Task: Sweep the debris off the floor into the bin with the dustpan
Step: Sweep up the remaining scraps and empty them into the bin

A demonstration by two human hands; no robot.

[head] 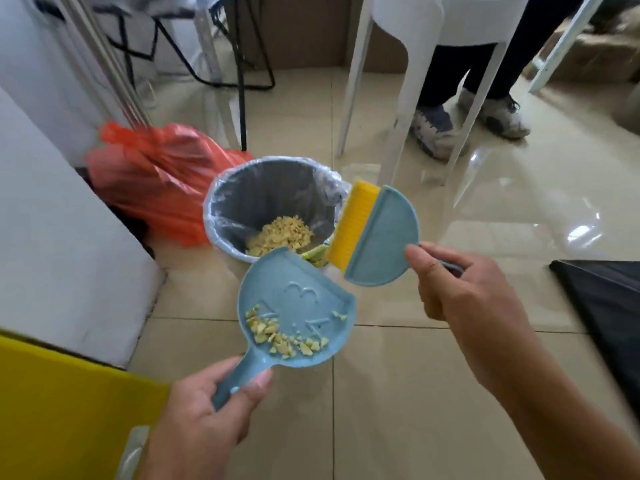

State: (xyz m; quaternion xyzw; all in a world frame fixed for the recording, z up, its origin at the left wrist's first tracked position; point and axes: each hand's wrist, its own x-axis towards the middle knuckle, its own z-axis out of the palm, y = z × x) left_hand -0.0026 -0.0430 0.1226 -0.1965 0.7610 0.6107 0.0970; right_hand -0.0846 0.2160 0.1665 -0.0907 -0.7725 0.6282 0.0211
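Observation:
My left hand (211, 414) grips the handle of a small blue dustpan (304, 306), held level just in front of the bin. Yellow crumbs of debris (277, 336) lie in the pan near the handle end. The grey bin (221, 202), lined with a clear bag, stands on the tiled floor and holds a pile of the same yellow debris (280, 233). My right hand (460, 285) holds a blue hand brush (384, 237) with yellow bristles, raised beside the bin's right rim, above the pan's far edge.
An orange plastic bag (156, 174) lies left of the bin against a white wall. A white chair (415, 81) stands behind the bin, with a person's shoes (433, 129) beyond it. A yellow object (62, 403) is at the lower left and a black sheet (606, 299) at the right.

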